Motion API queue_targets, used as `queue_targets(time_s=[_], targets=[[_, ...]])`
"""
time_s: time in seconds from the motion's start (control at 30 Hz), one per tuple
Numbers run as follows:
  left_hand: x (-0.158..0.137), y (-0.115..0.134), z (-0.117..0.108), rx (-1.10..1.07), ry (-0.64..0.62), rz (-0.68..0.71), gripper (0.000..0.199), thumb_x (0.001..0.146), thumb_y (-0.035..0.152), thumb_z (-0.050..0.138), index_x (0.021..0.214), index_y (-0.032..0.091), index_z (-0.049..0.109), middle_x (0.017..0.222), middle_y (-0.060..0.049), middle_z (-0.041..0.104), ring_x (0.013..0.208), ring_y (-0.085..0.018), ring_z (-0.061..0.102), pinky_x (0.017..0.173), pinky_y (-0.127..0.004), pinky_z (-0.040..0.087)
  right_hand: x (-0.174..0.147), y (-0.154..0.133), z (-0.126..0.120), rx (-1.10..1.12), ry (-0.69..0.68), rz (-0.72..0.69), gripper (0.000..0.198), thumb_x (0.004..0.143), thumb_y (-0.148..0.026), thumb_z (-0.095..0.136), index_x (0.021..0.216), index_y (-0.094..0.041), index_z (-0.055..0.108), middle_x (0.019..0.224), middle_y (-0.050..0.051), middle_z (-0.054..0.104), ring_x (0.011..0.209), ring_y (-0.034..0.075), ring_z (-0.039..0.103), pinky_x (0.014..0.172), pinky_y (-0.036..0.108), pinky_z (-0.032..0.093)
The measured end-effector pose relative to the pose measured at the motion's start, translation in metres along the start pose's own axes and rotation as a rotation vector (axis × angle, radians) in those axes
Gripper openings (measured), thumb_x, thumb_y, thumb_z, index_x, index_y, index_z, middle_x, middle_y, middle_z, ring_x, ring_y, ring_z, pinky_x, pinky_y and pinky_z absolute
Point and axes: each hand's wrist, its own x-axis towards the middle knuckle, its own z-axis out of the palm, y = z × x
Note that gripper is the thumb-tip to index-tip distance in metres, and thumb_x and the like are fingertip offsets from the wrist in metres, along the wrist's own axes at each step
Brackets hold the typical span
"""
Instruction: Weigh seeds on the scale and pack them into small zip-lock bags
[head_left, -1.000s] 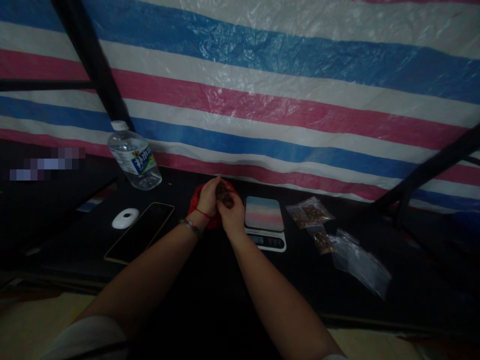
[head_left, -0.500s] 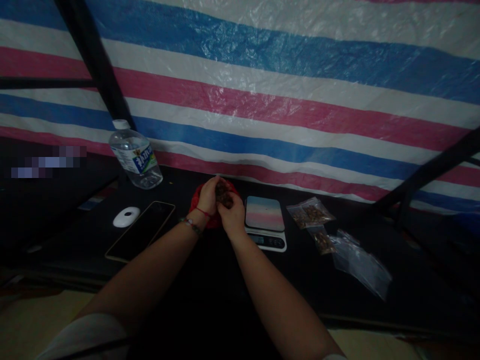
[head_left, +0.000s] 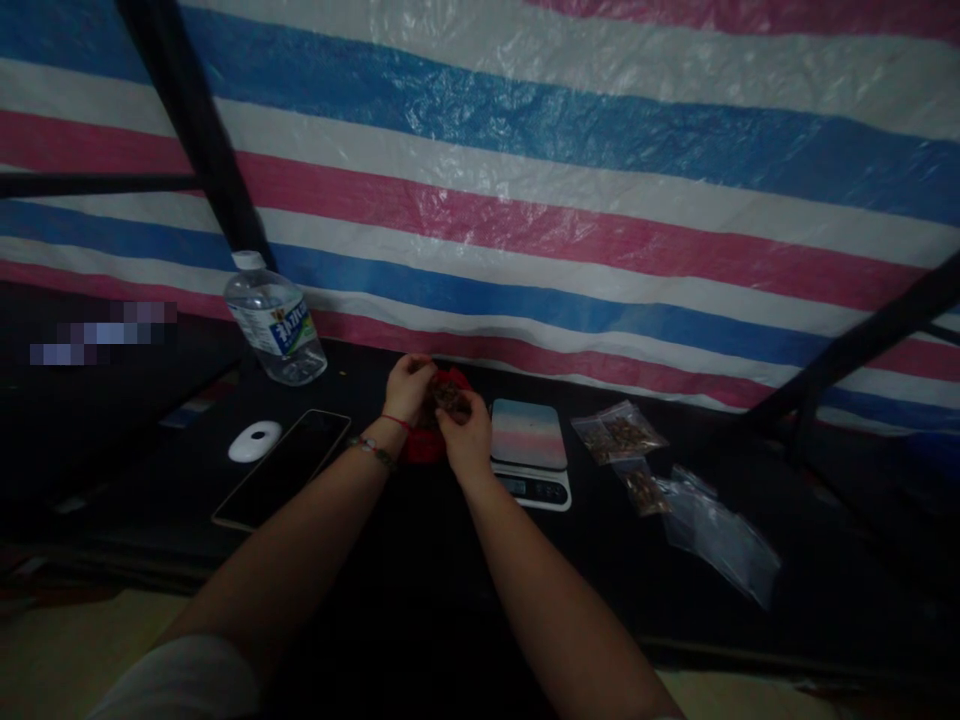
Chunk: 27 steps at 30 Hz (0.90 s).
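A red bag [head_left: 422,446] with dark brown pieces [head_left: 448,396] in its mouth sits on the black table, just left of a small kitchen scale [head_left: 529,452]. My left hand [head_left: 407,387] grips the bag's far left rim. My right hand [head_left: 466,436] is at the bag's right side with its fingertips closed on the brown pieces. The light is dim and the fingers overlap, so the contents are hard to make out.
A water bottle [head_left: 274,320] stands at the back left, with a white oval device [head_left: 255,441] and a dark phone [head_left: 283,466] in front of it. Small clear bags of brown pieces [head_left: 619,435] and empty clear bags [head_left: 720,533] lie right of the scale. A striped tarp [head_left: 525,200] hangs behind.
My left hand has shifted a little left and back along the bag's rim, widening the opening. My right hand stays at the brown pieces. The view has tilted slightly.
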Motion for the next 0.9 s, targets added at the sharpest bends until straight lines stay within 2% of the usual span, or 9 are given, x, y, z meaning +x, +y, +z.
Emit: queue_targets(time_s=[0.17, 0.23, 0.37, 0.57, 0.63, 0.7, 0.77, 0.83, 0.9], targets=[[0.0, 0.008, -0.009, 0.531, -0.229, 0.301, 0.02, 0.057, 0.029, 0.078, 0.07, 0.02, 0.066, 0.071, -0.003, 0.061, 0.069, -0.018, 0.054, 0.07, -0.027, 0.043, 0.006, -0.019, -0.019, -0.041, 0.031, -0.089, 0.041, 0.069, -0.022, 0.066, 0.109, -0.018, 0.058, 0.108, 0.008, 0.065, 0.098, 0.021, 0.063, 0.088, 0.036, 0.052], [0.0, 0.01, -0.013, 0.681, -0.34, 0.382, 0.017, 0.063, 0.035, 0.075, 0.069, 0.021, 0.068, 0.073, -0.005, 0.062, 0.075, -0.021, 0.056, 0.078, -0.03, 0.043, 0.012, -0.032, -0.035, -0.087, 0.022, -0.136, 0.04, 0.07, -0.023, 0.065, 0.11, -0.02, 0.058, 0.111, 0.007, 0.064, 0.1, 0.022, 0.062, 0.089, 0.037, 0.051], [0.002, 0.011, -0.017, 0.994, -0.443, 0.421, 0.034, 0.087, 0.044, 0.048, 0.08, 0.019, 0.07, 0.09, -0.011, 0.065, 0.091, -0.026, 0.057, 0.091, -0.035, 0.038, 0.022, -0.046, -0.08, -0.205, -0.058, -0.156, 0.038, 0.07, -0.024, 0.064, 0.108, -0.021, 0.06, 0.107, 0.005, 0.066, 0.092, 0.021, 0.065, 0.081, 0.036, 0.053], [0.006, 0.01, -0.02, 1.413, -0.618, 0.404, 0.037, 0.088, 0.034, 0.041, 0.114, 0.025, 0.066, 0.119, -0.012, 0.06, 0.105, -0.03, 0.052, 0.092, -0.043, 0.036, 0.032, -0.018, -0.151, -0.648, -0.173, -0.289, 0.035, 0.065, -0.024, 0.07, 0.099, -0.02, 0.065, 0.104, 0.008, 0.068, 0.102, 0.026, 0.06, 0.094, 0.043, 0.044], [0.006, 0.015, -0.02, 1.487, -0.633, 0.39, 0.044, 0.086, 0.036, 0.044, 0.128, 0.029, 0.057, 0.126, -0.011, 0.056, 0.108, -0.032, 0.05, 0.09, -0.045, 0.037, 0.037, -0.006, -0.167, -0.701, -0.184, -0.348, 0.035, 0.065, -0.028, 0.072, 0.099, -0.021, 0.066, 0.105, 0.008, 0.068, 0.105, 0.027, 0.059, 0.098, 0.046, 0.04], [0.004, 0.025, -0.021, 1.5, -0.635, 0.403, 0.048, 0.085, 0.04, 0.047, 0.131, 0.03, 0.054, 0.127, -0.011, 0.054, 0.109, -0.033, 0.049, 0.091, -0.045, 0.037, 0.041, 0.003, -0.177, -0.729, -0.19, -0.378, 0.036, 0.064, -0.031, 0.074, 0.098, -0.023, 0.066, 0.108, 0.008, 0.067, 0.109, 0.027, 0.057, 0.101, 0.049, 0.036], [0.0, 0.037, -0.022, 1.458, -0.689, 0.451, 0.043, 0.083, 0.042, 0.049, 0.122, 0.027, 0.062, 0.121, -0.011, 0.058, 0.106, -0.03, 0.051, 0.093, -0.042, 0.036, 0.043, 0.011, -0.182, -0.74, -0.183, -0.371, 0.036, 0.064, -0.034, 0.074, 0.098, -0.024, 0.067, 0.111, 0.008, 0.066, 0.112, 0.028, 0.056, 0.102, 0.05, 0.035], [-0.009, 0.049, -0.026, 1.366, -0.818, 0.461, 0.033, 0.083, 0.041, 0.052, 0.105, 0.023, 0.07, 0.108, -0.009, 0.063, 0.099, -0.025, 0.056, 0.091, -0.036, 0.038, 0.044, 0.019, -0.185, -0.733, -0.179, -0.354, 0.037, 0.063, -0.035, 0.075, 0.097, -0.024, 0.067, 0.113, 0.008, 0.065, 0.113, 0.028, 0.055, 0.102, 0.049, 0.035], [-0.02, 0.058, -0.032, 1.261, -0.963, 0.372, 0.025, 0.08, 0.04, 0.056, 0.091, 0.023, 0.072, 0.095, -0.006, 0.066, 0.088, -0.021, 0.059, 0.083, -0.03, 0.042, 0.044, 0.025, -0.187, -0.714, -0.177, -0.342, 0.038, 0.062, -0.036, 0.075, 0.098, -0.024, 0.067, 0.113, 0.008, 0.064, 0.113, 0.028, 0.055, 0.102, 0.049, 0.035]])
